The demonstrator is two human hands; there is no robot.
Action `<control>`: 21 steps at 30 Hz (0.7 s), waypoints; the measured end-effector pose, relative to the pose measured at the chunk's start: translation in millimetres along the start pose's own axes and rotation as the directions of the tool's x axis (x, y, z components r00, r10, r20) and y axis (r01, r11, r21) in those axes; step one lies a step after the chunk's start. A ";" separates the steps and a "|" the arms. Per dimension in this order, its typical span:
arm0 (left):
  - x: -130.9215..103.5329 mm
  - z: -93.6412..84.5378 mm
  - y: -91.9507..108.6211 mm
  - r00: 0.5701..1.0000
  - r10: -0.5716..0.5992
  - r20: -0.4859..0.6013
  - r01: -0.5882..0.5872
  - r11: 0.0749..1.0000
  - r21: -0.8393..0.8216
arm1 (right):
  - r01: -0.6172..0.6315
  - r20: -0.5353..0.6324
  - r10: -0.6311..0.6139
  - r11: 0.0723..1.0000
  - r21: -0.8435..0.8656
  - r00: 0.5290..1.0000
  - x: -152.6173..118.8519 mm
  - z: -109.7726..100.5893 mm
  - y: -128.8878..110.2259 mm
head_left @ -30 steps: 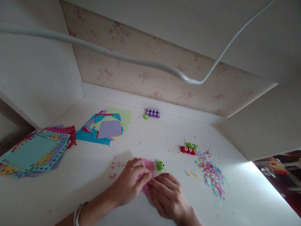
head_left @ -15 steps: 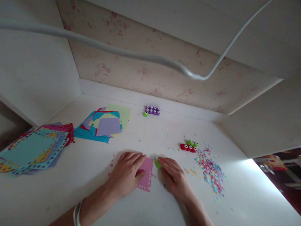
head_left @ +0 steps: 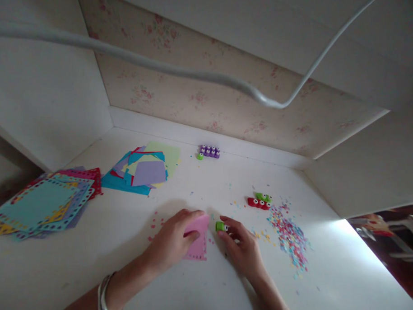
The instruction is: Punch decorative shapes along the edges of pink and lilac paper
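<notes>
My left hand [head_left: 177,235] pinches a pink paper sheet [head_left: 200,239], thumb in front and fingers behind its upper edge. Small holes run along the sheet's lower and right edges. To the right, my right hand [head_left: 241,244] grips a small green craft punch [head_left: 220,226] between thumb and fingers, its white button facing the palm. The punch is apart from the sheet, a short gap to its right. Tiny pink paper bits lie on the table around the sheet.
Punched coloured sheets [head_left: 42,206] are piled at the left, and more coloured paper [head_left: 149,173] lies behind. Purple punches [head_left: 209,151] stand near the wall. Red punches [head_left: 258,203] and green ones sit at the right, beside heaped confetti [head_left: 290,238]. A white cable [head_left: 190,73] crosses overhead.
The pink sheet has been lifted and tilted by my left hand. My right hand has turned the green punch, so its white button now shows, and moved it slightly right.
</notes>
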State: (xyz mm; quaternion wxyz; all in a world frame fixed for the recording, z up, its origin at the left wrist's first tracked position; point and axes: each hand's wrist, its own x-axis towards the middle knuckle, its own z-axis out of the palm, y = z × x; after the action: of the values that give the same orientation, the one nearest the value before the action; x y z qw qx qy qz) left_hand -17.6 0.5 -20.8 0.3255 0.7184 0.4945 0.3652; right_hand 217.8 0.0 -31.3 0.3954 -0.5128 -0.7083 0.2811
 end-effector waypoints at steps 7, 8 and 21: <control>6.4 -0.3 3.0 0.993 -0.117 0.018 0.118 0.980 -0.157 | -0.028 0.057 0.022 0.993 0.112 0.998 0.0 1.1 1.3; 6.6 -1.3 4.1 0.991 -0.128 0.025 0.131 0.978 -0.161 | -0.010 0.061 0.003 0.993 0.118 0.998 0.4 0.9 1.2; 6.5 -1.0 4.3 0.988 -0.148 0.052 0.154 0.977 -0.148 | 0.032 0.166 -0.035 0.999 0.023 0.985 -2.1 0.3 8.6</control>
State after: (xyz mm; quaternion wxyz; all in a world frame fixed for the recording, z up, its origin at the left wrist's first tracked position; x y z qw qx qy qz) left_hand -14.8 5.5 -15.4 0.4160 0.6590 0.5119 0.3614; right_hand 222.1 0.7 -38.9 0.3446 -0.4714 -0.7446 0.3233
